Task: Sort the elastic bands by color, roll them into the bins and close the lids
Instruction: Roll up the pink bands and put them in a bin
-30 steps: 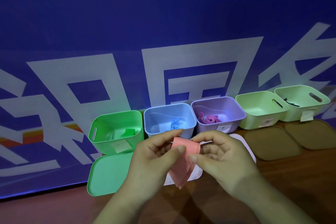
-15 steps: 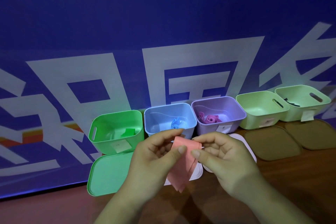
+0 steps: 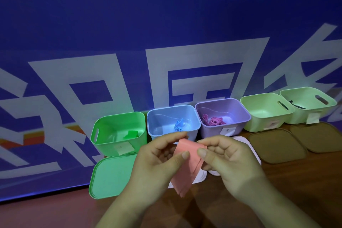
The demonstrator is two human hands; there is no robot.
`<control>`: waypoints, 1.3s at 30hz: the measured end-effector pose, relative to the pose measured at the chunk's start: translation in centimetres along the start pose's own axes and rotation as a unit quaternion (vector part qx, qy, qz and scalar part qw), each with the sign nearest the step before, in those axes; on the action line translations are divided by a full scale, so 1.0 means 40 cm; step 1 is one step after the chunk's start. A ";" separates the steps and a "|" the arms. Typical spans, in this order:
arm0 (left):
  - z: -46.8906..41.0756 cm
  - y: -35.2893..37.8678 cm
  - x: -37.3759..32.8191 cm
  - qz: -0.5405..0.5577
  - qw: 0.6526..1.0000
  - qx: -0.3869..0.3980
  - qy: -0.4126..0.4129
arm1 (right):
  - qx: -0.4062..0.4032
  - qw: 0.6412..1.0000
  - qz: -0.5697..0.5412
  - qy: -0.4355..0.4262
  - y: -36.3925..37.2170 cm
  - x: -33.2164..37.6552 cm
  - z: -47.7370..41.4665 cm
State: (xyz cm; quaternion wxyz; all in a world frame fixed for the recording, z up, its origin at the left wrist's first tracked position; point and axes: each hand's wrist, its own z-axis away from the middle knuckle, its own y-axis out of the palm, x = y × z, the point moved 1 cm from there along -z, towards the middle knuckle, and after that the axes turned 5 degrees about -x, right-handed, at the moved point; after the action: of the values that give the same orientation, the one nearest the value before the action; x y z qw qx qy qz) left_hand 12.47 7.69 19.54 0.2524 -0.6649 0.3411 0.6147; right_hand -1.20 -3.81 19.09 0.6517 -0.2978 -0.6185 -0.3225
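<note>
Salmon-pink elastic band [image 3: 187, 164], flat and folded, is held above the table between both hands, in front of the blue bin [image 3: 173, 122] and purple bin [image 3: 222, 114]. Left hand [image 3: 157, 161] pinches its upper left edge, thumb in front and fingers behind; right hand [image 3: 225, 157] pinches the upper right corner the same way. Neither hand holds anything else. The lower end hangs free over the white lid [image 3: 201, 177].

Bins stand open in a row: green bin [image 3: 118, 133] with a green band, blue with a blue roll, purple with a pink-purple roll, then two pale green bins [image 3: 266, 111]; the far one seems to hold something dark, too dim to identify. All lids lie off.

Risks: the roll is not started. The slack tail may skew the roll, and a loose pinch would let it spring open. No bin's colour matches this band, and the labels are unreadable, so a mis-sort is possible.
</note>
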 end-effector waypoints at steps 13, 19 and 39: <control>0.003 0.003 0.001 -0.004 1.000 -0.020 -0.014 | 0.020 1.000 0.012 -0.019 0.003 0.014 0.018; 0.005 0.005 -0.003 -0.007 1.000 -0.021 -0.014 | 0.036 0.999 -0.004 -0.030 0.003 0.016 0.021; 0.008 0.005 -0.016 -0.001 1.000 0.007 0.000 | 0.010 1.000 0.012 -0.025 0.000 0.012 0.023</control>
State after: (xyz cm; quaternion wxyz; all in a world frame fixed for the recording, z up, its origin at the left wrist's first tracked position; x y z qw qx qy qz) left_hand 12.11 7.89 20.14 0.2577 -0.6636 0.3444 0.6121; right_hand -1.75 -3.12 19.62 0.6424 -0.3068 -0.6345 -0.3010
